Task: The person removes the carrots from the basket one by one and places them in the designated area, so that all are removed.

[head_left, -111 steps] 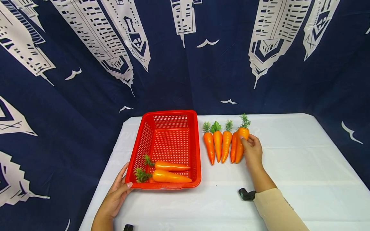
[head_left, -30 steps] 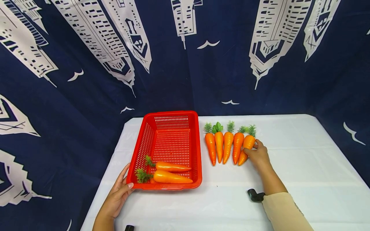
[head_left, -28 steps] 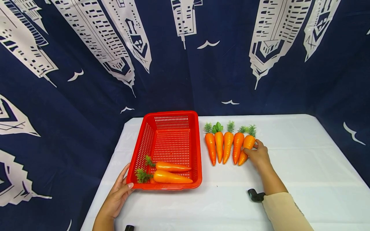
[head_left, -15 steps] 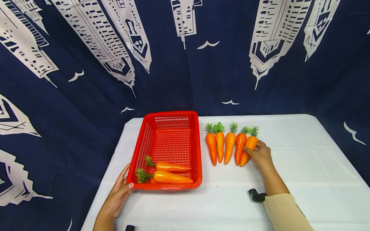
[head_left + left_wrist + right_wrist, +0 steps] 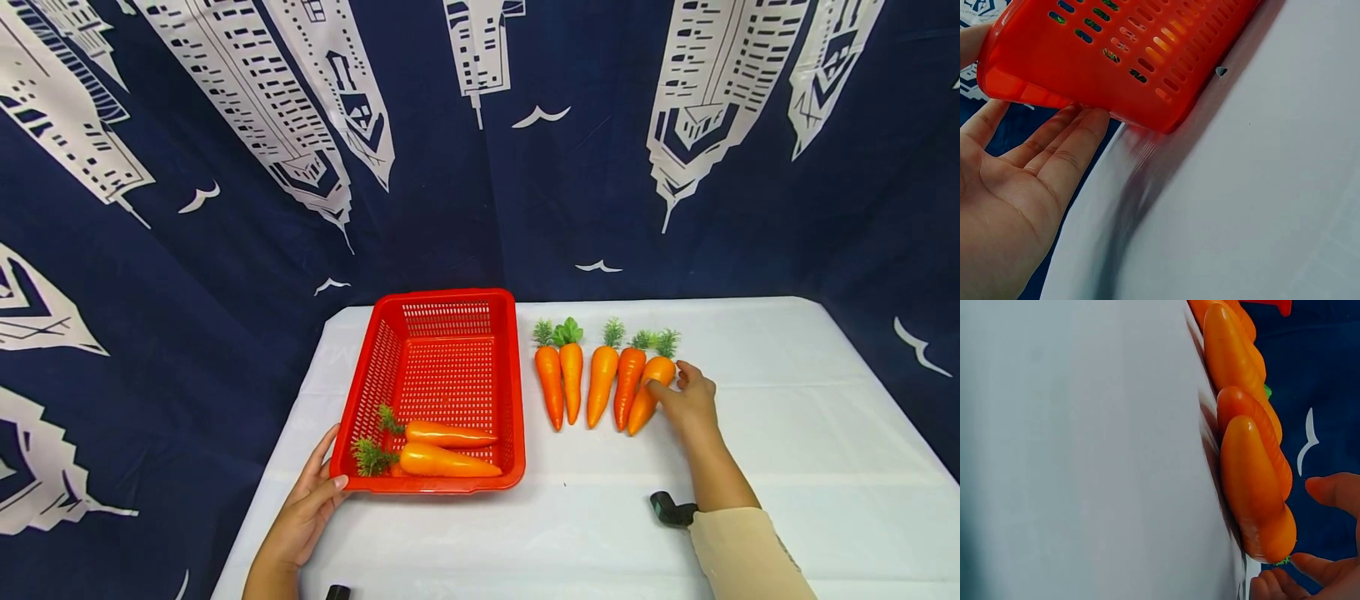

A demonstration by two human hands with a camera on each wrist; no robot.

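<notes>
My left hand (image 5: 300, 510) holds the near left corner of a red plastic basket (image 5: 517, 392), thumb on the rim and fingers along the outer wall, as the left wrist view also shows. Two orange carrots (image 5: 450, 459) with green tops lie across the basket's near end, over a sliver of another. Right of the basket, several carrots lie in a row, tops pointing away. My right hand (image 5: 692, 406) is at the rightmost carrot (image 5: 645, 408), thumb and fingers spread around its thick end; in the right wrist view the thumb stands apart from it. That carrot leans against a redder carrot (image 5: 628, 379).
A white cloth (image 5: 570, 533) covers the table. Behind it hangs a dark blue curtain (image 5: 450, 225) printed with white buildings and birds. A black wrist device (image 5: 672, 510) sits by the right sleeve (image 5: 742, 546); another black piece (image 5: 338, 592) shows at the bottom edge.
The rightmost carrot, earlier raised in the right hand, now lies at the row's end. The right hand and the row's three rightmost carrots have shifted right. Left hand and basket stay put.
</notes>
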